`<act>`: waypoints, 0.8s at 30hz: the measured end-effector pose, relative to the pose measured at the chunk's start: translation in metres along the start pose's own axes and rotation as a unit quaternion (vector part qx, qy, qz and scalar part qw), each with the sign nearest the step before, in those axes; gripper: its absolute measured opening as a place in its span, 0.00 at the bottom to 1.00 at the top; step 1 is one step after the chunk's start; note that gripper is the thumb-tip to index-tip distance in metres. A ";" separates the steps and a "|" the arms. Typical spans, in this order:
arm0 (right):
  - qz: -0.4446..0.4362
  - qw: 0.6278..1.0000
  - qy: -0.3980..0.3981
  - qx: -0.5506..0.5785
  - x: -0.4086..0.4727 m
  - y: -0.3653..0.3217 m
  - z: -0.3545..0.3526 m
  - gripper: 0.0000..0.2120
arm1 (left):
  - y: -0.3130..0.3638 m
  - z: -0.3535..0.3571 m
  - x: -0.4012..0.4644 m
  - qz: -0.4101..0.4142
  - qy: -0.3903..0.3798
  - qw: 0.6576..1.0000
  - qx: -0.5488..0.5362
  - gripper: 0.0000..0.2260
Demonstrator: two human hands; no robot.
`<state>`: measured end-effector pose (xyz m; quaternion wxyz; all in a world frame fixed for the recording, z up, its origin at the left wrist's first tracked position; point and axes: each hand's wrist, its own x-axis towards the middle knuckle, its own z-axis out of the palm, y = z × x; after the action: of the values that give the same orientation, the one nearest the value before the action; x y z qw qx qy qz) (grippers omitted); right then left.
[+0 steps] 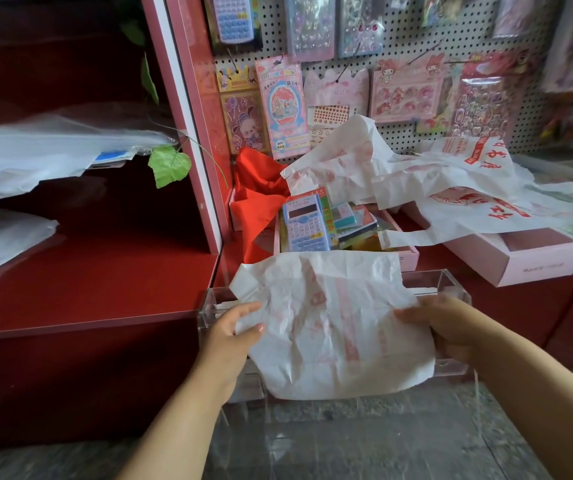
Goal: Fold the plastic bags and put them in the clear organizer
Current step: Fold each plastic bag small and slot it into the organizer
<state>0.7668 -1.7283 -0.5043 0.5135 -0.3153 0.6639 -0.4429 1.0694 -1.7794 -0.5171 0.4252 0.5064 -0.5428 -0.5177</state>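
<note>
Left hand (235,332) pinches one edge of the crinkled white plastic bag with faded red print (333,327), right hand (439,327) grips the opposite edge, holding it over the clear acrylic organizer (451,282). It looks feather-light, floppy and slippery (edges seem the best hold). More white bags (451,188) lie heaped on pink boxes (534,258) below a pegboard (399,39) of stickers.

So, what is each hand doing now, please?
Left hand: holds the left edge of the plastic bag.
Right hand: holds its right edge.
</note>
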 end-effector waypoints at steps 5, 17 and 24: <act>-0.149 0.986 0.070 -0.012 -0.001 -0.008 0.008 0.25 | 0.004 -0.010 -0.001 0.028 0.028 0.999 -0.012 0.14; -0.299 0.953 0.036 -0.046 -0.036 -0.034 0.022 0.17 | 0.030 -0.045 -0.023 0.139 0.097 0.986 0.008 0.15; -0.322 0.944 0.048 -0.048 -0.054 -0.039 0.025 0.16 | 0.035 -0.063 -0.040 0.177 0.155 0.971 0.031 0.14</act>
<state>0.8039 -1.7039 -0.4492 0.2956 -0.5150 0.5710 -0.5669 1.1328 -1.7496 -0.4734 0.5731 0.4892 -0.5674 -0.3322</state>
